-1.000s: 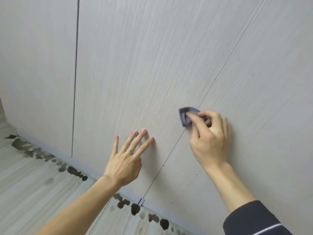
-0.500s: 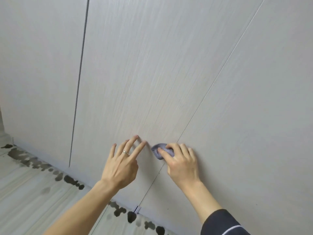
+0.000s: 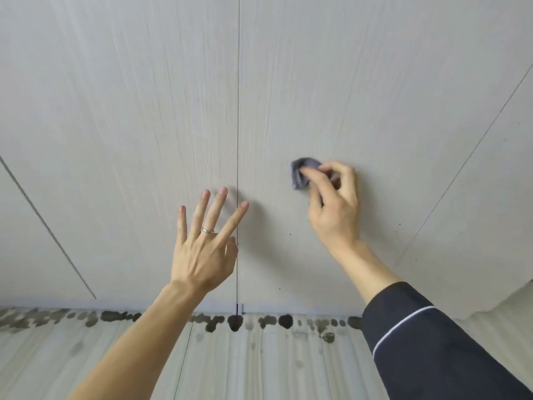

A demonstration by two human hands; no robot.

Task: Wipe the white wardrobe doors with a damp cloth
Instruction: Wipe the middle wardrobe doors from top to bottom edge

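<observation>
Grey cloth (image 3: pixel 301 173) was pinched in right hand (image 3: pixel 334 209), pressed on door (image 3: pixel 375 96) right of seam (image 3: pixel 238 111).
Left hand (image 3: pixel 202 249) was spread by the seam, holding nothing. Risk: cloth was bunched small, so strokes could skip patches and leave the specks (image 3: pixel 290 234) below.

Pale streaked floor (image 3: pixel 259 370) across the bottom of the frame, grey-veined like stone. Row of dark blotches (image 3: pixel 235 323) along its far edge, largest near bottom centre. Thin seam (image 3: pixel 181 368) through the tiles, lower centre-left.
</observation>
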